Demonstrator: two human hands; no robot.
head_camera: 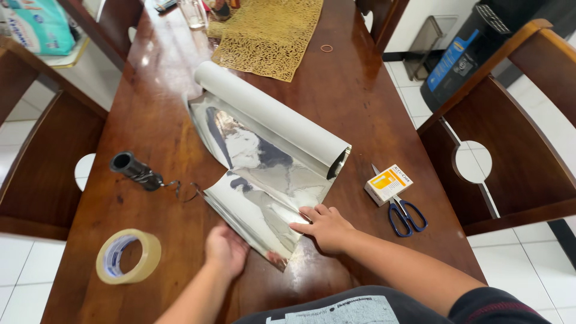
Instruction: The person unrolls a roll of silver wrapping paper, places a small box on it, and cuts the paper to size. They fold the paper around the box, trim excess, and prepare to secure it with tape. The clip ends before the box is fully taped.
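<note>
Evidently both hands were there to keep the foil from springing back. The right hand's (327,227) fingers (312,213) lay spread and flat, palm down, pressing on the near right corner of the silver foil sheet (264,180), so the shiny layer stayed pinned against the worktop (360,102). The left hand (227,249) sat at the sheet's near edge with its fingers curled under or over that edge; from this angle I could not tell whether they pinched the foil or only pushed against it. Between the two hands the near part of the sheet looked doubled over, its fold line running from the left toward the near corner, which fits hands placed at either end of a crease.

Farther out, the sheet ran back to its roll (273,114), which lay slantwise across the middle of the worktop, its weight holding the far end down. Just right of the right hand, blue-handled scissors (405,215) lay closed, partly under a small orange and white box (388,183), within easy reach. To the left, a dark spool (135,170) trailed a loose length of thin wire toward the foil, and a roll of clear tape (128,256) lay flat near the left edge. At the far end lay a gold patterned runner (270,36).
</note>
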